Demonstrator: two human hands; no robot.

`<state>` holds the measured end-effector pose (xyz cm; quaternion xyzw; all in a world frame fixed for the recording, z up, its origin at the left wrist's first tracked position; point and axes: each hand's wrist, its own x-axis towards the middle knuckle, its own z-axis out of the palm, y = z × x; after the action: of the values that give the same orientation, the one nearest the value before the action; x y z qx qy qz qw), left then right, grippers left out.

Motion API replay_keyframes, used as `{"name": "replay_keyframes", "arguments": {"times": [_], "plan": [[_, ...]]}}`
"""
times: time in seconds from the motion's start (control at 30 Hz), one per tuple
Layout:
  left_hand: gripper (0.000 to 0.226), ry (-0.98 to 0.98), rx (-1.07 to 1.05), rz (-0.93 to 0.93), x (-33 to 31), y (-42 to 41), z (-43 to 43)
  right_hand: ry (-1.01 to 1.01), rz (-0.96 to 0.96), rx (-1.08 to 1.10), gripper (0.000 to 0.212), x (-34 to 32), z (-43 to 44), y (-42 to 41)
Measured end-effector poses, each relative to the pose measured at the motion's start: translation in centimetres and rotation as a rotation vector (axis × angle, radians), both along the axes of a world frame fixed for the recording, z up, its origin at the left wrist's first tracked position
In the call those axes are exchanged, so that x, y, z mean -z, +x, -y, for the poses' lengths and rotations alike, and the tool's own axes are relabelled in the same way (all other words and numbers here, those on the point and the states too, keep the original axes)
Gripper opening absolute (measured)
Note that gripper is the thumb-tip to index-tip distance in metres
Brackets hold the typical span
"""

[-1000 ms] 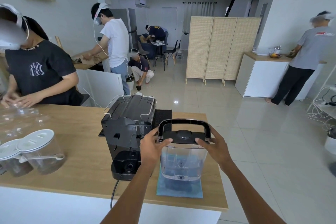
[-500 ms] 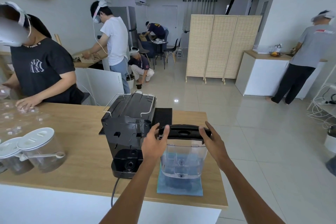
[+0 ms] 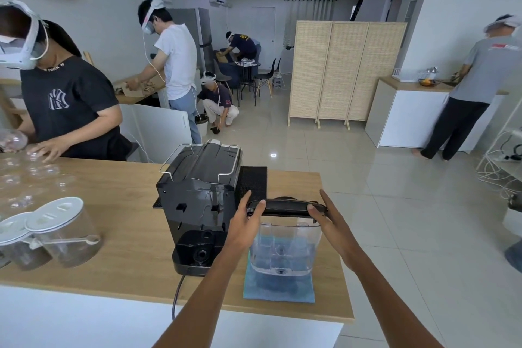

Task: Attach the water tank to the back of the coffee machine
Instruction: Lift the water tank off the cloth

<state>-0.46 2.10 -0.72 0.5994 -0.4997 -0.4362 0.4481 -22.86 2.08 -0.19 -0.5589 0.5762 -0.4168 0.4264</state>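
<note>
A clear plastic water tank (image 3: 285,248) with a black lid and a folded-down black handle stands on a blue cloth (image 3: 278,288) near the counter's front right. My left hand (image 3: 244,223) grips the tank's left top edge, and my right hand (image 3: 329,220) grips its right top edge. The black coffee machine (image 3: 200,200) stands just left of the tank with its back facing me. Its power cord (image 3: 176,297) hangs over the counter's front edge.
Two clear jars (image 3: 60,232) with white lids sit at the counter's left. Clear plastic cups (image 3: 31,175) lie further back, where a person in a black shirt (image 3: 65,104) handles them. A black mat (image 3: 252,182) lies behind the machine. The wooden counter (image 3: 124,234) ends just right of the tank.
The tank's handle has gone from upright to folded flat on the lid. Both hands have shifted up to the lid's ends. The tank still stands on the cloth.
</note>
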Motion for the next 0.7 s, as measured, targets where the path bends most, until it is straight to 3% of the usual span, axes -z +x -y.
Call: {"name": "replay_keyframes", "arguments": {"times": [0.07, 0.27, 0.47, 0.7], "plan": [[0.068, -0.021, 0.033, 0.025, 0.6, 0.3, -0.3, -0.011, -0.03, -0.012, 0.085, 0.8, -0.2, -0.1], [0.087, -0.006, 0.102, 0.132, 2.1, 0.8, -0.4, -0.061, -0.133, -0.025, 0.081, 2.7, -0.7, 0.1], [0.088, -0.035, 0.092, 0.205, 3.8, 1.0, 0.0, -0.147, -0.151, -0.008, 0.083, 3.5, -0.9, 0.4], [0.089, -0.202, 0.122, 0.236, 2.9, 0.7, -1.0, -0.216, -0.193, -0.006, 0.077, 4.7, -0.6, 0.5]]}}
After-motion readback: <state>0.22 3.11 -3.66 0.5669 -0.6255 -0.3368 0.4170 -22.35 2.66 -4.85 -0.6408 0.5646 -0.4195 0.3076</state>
